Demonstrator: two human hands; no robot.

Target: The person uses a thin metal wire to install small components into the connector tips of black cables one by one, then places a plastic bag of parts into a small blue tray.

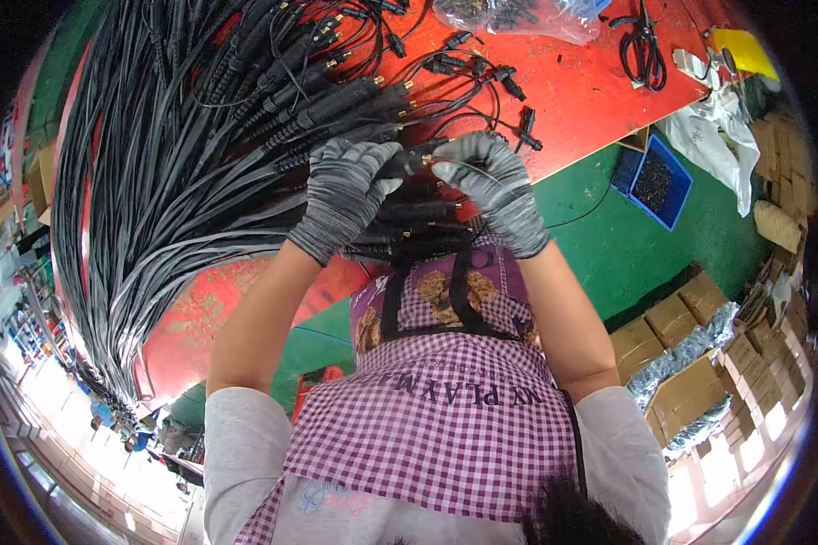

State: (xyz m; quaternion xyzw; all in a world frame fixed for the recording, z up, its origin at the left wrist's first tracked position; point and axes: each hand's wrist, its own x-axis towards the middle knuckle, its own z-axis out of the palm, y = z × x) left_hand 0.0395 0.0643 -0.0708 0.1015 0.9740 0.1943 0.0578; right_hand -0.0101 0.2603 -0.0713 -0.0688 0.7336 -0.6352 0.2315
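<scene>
Both my hands wear grey striped gloves and meet at the near edge of the red table. My left hand (347,189) is closed around a black cable connector (407,163), whose brass-coloured tip points toward my right hand. My right hand (498,186) is closed, thumb and fingers pinched just beside that tip. What lies between its fingertips is too small to make out. A thin dark wire (580,216) trails from below this hand to the right. Several more black connectors with brass tips (336,102) lie in a pile beyond and under my hands.
A thick bundle of black cables (145,200) covers the table's left side. Capped leads (482,71), a clear plastic bag (527,20) and black-handled pliers (641,50) lie on the red table (577,100). A blue bin (662,186) and cardboard boxes (668,318) stand at the right.
</scene>
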